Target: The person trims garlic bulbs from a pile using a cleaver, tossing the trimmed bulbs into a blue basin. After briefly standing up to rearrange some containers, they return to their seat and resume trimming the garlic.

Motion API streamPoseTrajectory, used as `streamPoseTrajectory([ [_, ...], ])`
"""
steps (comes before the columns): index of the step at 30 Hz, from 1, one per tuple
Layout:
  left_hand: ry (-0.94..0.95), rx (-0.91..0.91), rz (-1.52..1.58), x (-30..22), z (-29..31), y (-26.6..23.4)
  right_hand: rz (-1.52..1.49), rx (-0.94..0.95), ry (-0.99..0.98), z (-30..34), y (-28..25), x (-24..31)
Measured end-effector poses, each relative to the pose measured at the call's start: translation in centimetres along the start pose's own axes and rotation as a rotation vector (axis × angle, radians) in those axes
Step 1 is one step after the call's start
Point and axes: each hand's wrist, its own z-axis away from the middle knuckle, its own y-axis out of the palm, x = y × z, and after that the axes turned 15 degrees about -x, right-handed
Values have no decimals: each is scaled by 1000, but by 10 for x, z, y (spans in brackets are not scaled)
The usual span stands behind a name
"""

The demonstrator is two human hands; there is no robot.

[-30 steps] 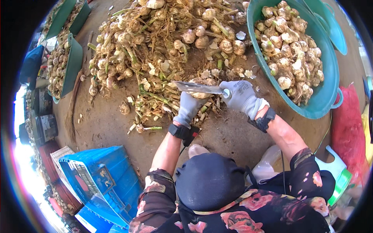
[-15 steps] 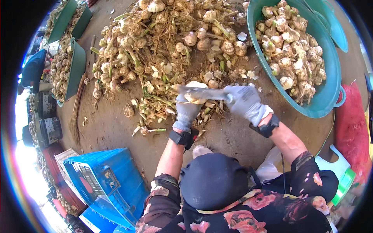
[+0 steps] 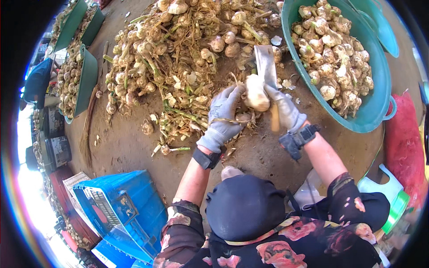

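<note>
Right hand [image 3: 287, 110] grips the knife [image 3: 267, 64] left of the green tub [image 3: 380, 89]; left hand [image 3: 224, 114] curls by the bulb [image 3: 257, 94], hold unclear; both should avoid the knife's edge.

Bright daylight, clear around the middle, warped toward the rim.
You have soft, even light on the ground [image 3: 129, 147], while glare burns your left edge white with a rainbow fringe. The garlic bulb [image 3: 257, 93] and the knife [image 3: 267, 67] look smeared, its handle [image 3: 275, 118] most; the blade shines pale. Fisheye curvature bends the green tub [image 3: 376, 105], and black fills your corners.
</note>
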Motion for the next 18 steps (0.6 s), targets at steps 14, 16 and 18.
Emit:
streamPoseTrajectory([
  [14, -859, 77, 663, 19, 27, 3, 1233, 132, -507, -23, 12, 28],
  [16, -1171, 72, 855, 15, 15, 0, 1395, 48, -433, -39, -26, 9],
  [18, -1087, 54, 753, 16, -1, -12, 1440, -92, -268, -52, -57, -3],
])
